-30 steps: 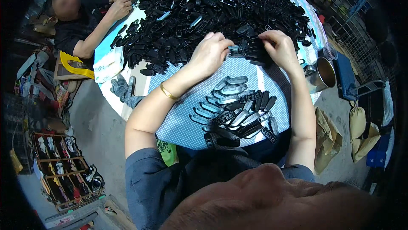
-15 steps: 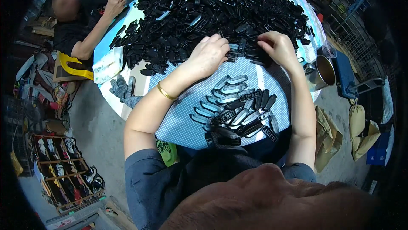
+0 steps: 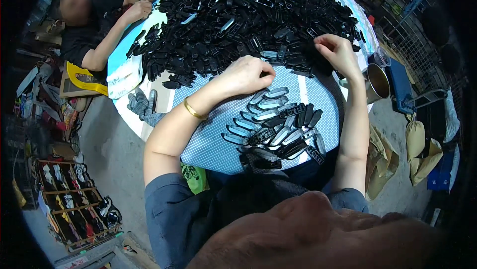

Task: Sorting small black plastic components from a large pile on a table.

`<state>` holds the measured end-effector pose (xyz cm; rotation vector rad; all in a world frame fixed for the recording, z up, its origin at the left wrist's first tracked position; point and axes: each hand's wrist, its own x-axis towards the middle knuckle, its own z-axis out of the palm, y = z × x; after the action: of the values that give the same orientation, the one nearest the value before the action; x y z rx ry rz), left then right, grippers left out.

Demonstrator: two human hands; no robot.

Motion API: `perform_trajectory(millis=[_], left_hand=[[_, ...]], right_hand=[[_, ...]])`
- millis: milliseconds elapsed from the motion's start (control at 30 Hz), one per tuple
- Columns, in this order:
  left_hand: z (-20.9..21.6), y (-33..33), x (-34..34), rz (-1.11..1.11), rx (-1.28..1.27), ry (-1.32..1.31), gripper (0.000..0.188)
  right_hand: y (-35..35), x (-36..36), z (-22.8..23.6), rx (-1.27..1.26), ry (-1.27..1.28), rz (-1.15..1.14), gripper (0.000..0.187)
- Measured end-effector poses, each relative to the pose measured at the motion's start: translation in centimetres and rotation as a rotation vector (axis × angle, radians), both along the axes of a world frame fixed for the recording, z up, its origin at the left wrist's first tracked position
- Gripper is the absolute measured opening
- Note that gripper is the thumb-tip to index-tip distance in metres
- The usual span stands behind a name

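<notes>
A large heap of small black plastic buckle-like pieces [image 3: 233, 15] covers the far part of the round table. Nearer to me, several long curved pieces [image 3: 278, 130], some shiny grey and some black with slots, lie in a loose group. My left hand [image 3: 248, 76], with a gold bangle on its wrist, hovers between heap and group; its fingers are curled closed, and whatever they hold is hidden. Over the heap's right front edge is my right hand [image 3: 340, 56]. Its fingers are half bent, thumb a little apart, with nothing visible between them.
A patterned cloth covers the table [image 3: 208, 134]. On its left lie a grey glove [image 3: 143, 106] and a pale packet [image 3: 125, 77]; a metal mug [image 3: 376, 84] stands on the right. At the far left a co-worker [image 3: 92, 30] has both hands at the table's edge.
My left hand has drawn back from the heap toward the near group, fingers curling in. My right hand has shifted right, away from the heap's middle. The co-worker's hands have moved lower and apart.
</notes>
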<state>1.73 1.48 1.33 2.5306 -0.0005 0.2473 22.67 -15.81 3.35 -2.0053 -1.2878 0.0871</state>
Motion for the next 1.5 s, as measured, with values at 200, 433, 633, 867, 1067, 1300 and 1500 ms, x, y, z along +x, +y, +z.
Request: perform_trajectory(millis=[200, 433, 633, 867, 1067, 1300, 1500], left_hand=[[-0.8, 1.2, 0.8, -0.013, -0.252, 0.204, 0.036], [-2.7, 0.1, 1.5, 0.068, -0.289, -0.001, 0.03], [-3.4, 0.1, 1.9, 0.156, -0.378, -0.204, 0.032], [-3.4, 0.5, 2.4, 0.075, -1.073, -0.121, 0.036], [-0.5, 0.7, 1.4, 0.156, -1.152, -0.111, 0.031], [-0.5, 0.9, 1.4, 0.018, -1.349, -0.037, 0.029], [-0.8, 0.6, 1.5, -0.085, -1.222, -0.062, 0.037]], right_hand=[[5.2, -1.5, -0.8, 0.197, -0.414, 0.042, 0.02], [12.6, -0.8, 1.2, -0.215, -0.463, -0.215, 0.03], [12.9, 0.3, 1.7, -0.208, -0.258, -0.095, 0.035], [9.2, -1.9, -0.2, 0.377, -0.522, -0.002, 0.029], [4.5, -5.8, -0.6, 0.269, 0.127, 0.224, 0.026], [3.9, -6.8, -2.8, 0.288, 0.448, 0.223, 0.024], [3.4, -7.1, -2.9, 0.353, 0.596, 0.156, 0.024]])
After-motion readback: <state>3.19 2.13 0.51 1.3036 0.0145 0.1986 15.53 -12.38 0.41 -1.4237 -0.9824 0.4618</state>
